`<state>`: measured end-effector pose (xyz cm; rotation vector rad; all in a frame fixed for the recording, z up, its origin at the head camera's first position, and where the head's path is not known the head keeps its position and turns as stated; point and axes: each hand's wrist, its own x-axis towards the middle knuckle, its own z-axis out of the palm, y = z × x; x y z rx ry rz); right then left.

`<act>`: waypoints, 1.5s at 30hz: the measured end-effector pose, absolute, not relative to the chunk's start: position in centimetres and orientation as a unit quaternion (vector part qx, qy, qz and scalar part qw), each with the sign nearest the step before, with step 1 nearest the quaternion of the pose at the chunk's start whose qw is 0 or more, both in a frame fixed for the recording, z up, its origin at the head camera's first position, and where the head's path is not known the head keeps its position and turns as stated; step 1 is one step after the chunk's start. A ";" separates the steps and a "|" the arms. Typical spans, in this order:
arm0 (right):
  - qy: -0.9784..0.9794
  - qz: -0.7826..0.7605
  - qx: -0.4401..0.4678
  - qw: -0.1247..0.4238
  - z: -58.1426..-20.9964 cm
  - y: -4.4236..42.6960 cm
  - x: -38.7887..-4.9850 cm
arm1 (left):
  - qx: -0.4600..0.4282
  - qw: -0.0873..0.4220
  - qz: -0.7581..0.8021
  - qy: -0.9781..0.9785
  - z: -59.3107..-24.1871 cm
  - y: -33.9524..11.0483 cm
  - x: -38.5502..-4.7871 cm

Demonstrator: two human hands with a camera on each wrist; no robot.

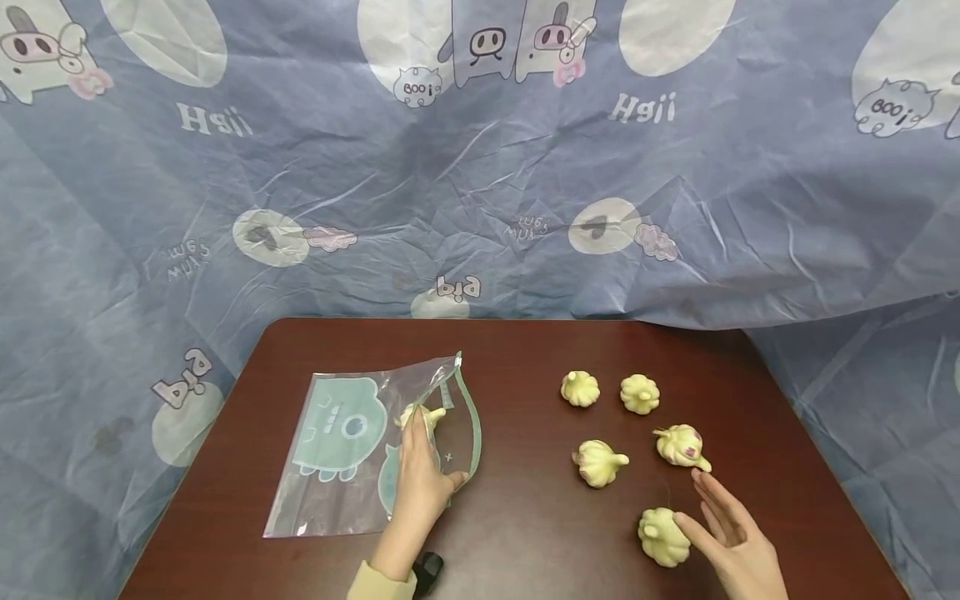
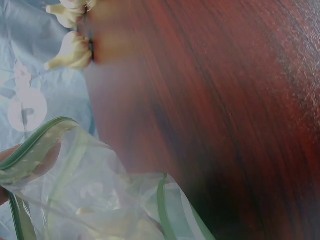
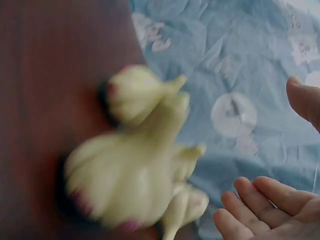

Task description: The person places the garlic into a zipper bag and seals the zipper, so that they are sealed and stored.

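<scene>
A clear zip bag with a green seal and a pale green cartoon print lies on the table's left half. A garlic bulb shows at its mouth, apparently inside. My left hand grips the bag near its opening, the thumb at the green zip edge. To the right, my right hand is spread beside the nearest garlic bulb, thumb close to it; contact is hard to tell. That hand's fingers and thumb stand apart in the right wrist view, with a large blurred garlic bulb beside them.
More garlic bulbs lie on the right half: one left of centre, one purple-tinged, and two farther back. A small black object is by the left wrist. Blue printed cloth hangs behind the dark red-brown table.
</scene>
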<state>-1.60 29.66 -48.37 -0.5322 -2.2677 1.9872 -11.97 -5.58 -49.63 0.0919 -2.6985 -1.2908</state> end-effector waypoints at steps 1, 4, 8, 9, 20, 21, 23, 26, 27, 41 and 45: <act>-0.739 0.645 -0.194 0.032 -48.9 30.1 -1.3 | 0.030 0.075 -0.430 -0.899 -49.6 -5.6 -12.0; -0.745 0.629 -0.221 0.014 -50.6 31.0 -0.3 | 0.032 0.073 -0.430 -0.899 -49.7 -5.6 -12.0; -0.794 0.562 -0.232 0.016 -52.2 30.9 0.4 | 0.038 0.068 -0.433 -0.898 -49.8 -5.7 -11.9; -0.806 0.541 -0.237 0.014 -52.5 30.7 0.4 | 0.041 0.066 -0.435 -0.897 -49.9 -5.8 -11.9; -0.833 0.493 -0.242 -0.062 -52.5 29.3 -0.5 | 0.038 0.070 -0.446 -0.891 -49.9 -6.5 -12.0; -0.843 0.477 -0.239 -0.068 -52.6 29.3 -0.5 | 0.037 0.070 -0.446 -0.891 -49.9 -6.6 -12.0; -0.858 0.452 -0.233 -0.078 -52.7 29.1 -0.6 | 0.034 0.072 -0.446 -0.891 -49.9 -6.6 -12.0; -0.875 0.418 -0.228 -0.094 -53.1 29.1 -0.7 | 0.033 0.075 -0.443 -0.893 -49.9 -6.6 -12.0; -0.877 0.409 -0.231 -0.099 -53.2 29.1 -0.7 | 0.032 0.076 -0.443 -0.893 -49.9 -6.6 -12.0; -0.892 0.377 -0.232 -0.088 -53.4 29.1 -1.0 | 0.035 0.071 -0.446 -0.891 -49.8 -6.4 -11.8; -0.896 0.365 -0.243 -0.076 -53.8 29.1 -0.9 | 0.031 0.068 -0.447 -0.892 -49.8 -6.4 -11.9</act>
